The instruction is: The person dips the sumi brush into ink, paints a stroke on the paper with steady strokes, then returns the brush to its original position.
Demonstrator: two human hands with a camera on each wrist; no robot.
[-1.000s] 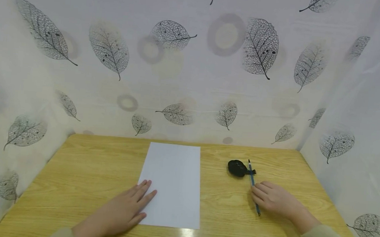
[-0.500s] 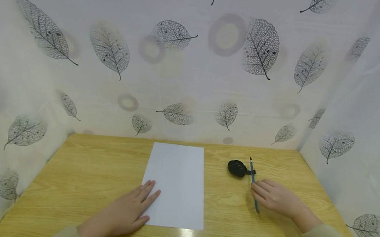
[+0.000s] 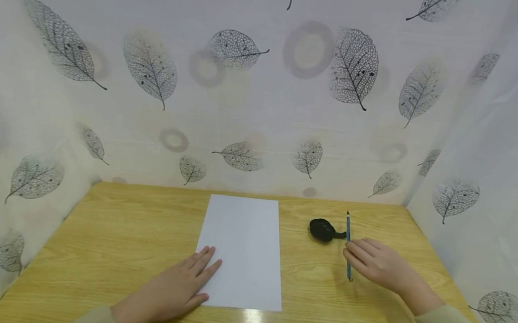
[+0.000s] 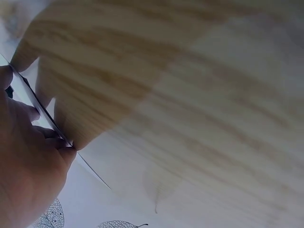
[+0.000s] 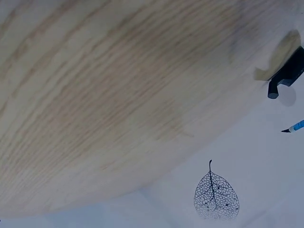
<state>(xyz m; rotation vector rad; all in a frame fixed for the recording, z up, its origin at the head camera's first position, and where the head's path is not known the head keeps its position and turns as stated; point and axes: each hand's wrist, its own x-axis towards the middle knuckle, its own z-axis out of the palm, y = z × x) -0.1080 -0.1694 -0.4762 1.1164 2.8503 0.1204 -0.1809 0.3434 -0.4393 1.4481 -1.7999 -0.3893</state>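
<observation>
The left hand (image 3: 171,287), fingers straight and spread, rests at eight o'clock on a white rectangular paper sheet (image 3: 244,246). At the sheet's three o'clock, the right hand (image 3: 382,265) pinches a blue dark-tipped pencil (image 3: 348,232); a black oval short-handled object (image 3: 322,230) lies at that hand's ten o'clock.

On yellow wood-grain table (image 3: 135,223): white rectangular paper sheet (image 3: 248,237), L hand (image 3: 169,286) on its near L edge — to R, black oval handled obj. (image 3: 322,230), then slim blue pen (image 3: 348,232) in R hand (image 3: 380,266) — white leaf-print cloth (image 3: 254,110) behind.
</observation>
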